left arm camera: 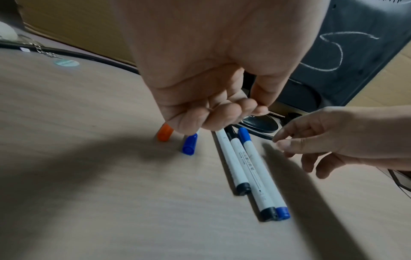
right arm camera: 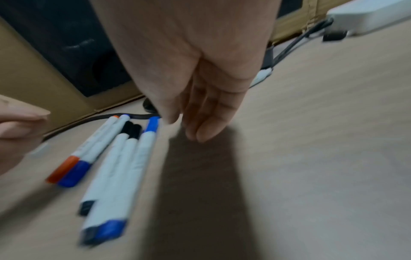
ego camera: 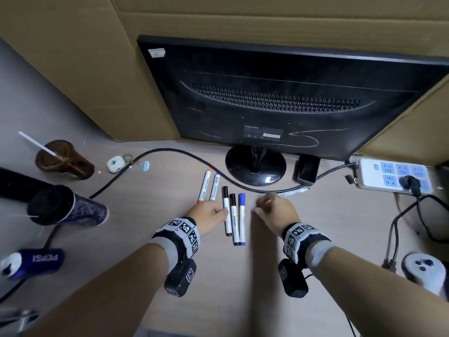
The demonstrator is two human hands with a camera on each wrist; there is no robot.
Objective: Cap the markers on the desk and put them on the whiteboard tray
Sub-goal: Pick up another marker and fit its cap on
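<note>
Five capped markers lie side by side on the wooden desk [ego camera: 145, 215]. An orange-capped marker [ego camera: 204, 186] and a blue-capped marker [ego camera: 215, 186] lie at the left. Right of them are two black-capped markers [ego camera: 226, 210] [ego camera: 233, 218] and another blue marker [ego camera: 242, 218]. My left hand [ego camera: 220, 211] hovers at the first black marker's barrel. In the left wrist view my left hand [left arm camera: 233, 114] has its fingers curled, thumb against them, with nothing seen inside. My right hand [ego camera: 264, 205] hangs with relaxed fingers just right of the row and holds nothing; the same hand [right arm camera: 195, 130] is blurred. No whiteboard tray is in view.
A black monitor [ego camera: 279, 93] on a round base [ego camera: 255, 166] stands behind the markers, with a black cable [ego camera: 170, 152] curving past them. A pale pen-like thing [ego camera: 294, 192] lies by the cable. A power strip [ego camera: 393, 176] is at right; cups [ego camera: 63, 159] and a can [ego camera: 36, 261] at left.
</note>
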